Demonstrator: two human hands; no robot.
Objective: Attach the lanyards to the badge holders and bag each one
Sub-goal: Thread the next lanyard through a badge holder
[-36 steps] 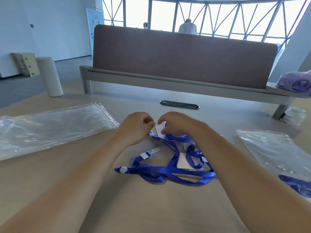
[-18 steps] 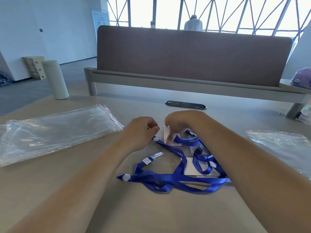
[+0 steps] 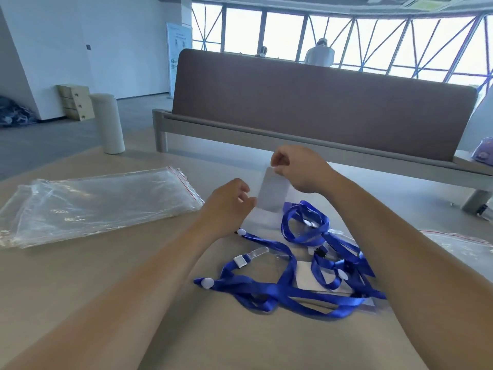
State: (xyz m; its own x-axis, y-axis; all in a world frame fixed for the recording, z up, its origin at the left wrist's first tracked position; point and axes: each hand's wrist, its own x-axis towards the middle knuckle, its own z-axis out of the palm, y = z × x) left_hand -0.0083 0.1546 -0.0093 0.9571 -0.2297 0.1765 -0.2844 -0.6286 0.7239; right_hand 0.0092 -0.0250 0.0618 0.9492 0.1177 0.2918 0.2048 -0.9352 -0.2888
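Clear badge holder point(image 3: 272, 193) pinched, top edge hidden

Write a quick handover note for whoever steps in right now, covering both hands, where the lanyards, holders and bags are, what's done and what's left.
Right hand: pinching the top edge of a badge holder, lifted off the table.
Left hand: by the holder's lower left edge, fingers loosely curled; contact unclear.
Blue lanyards: tangled heap at centre, lying over at least one more holder.
Empty zip bags: stacked to the left. Another bag at the right edge, contents not visible.
Done: one holder picked out; no lanyard visibly clipped to it.
Left: clip a lanyard on, bag it, repeat for the rest.
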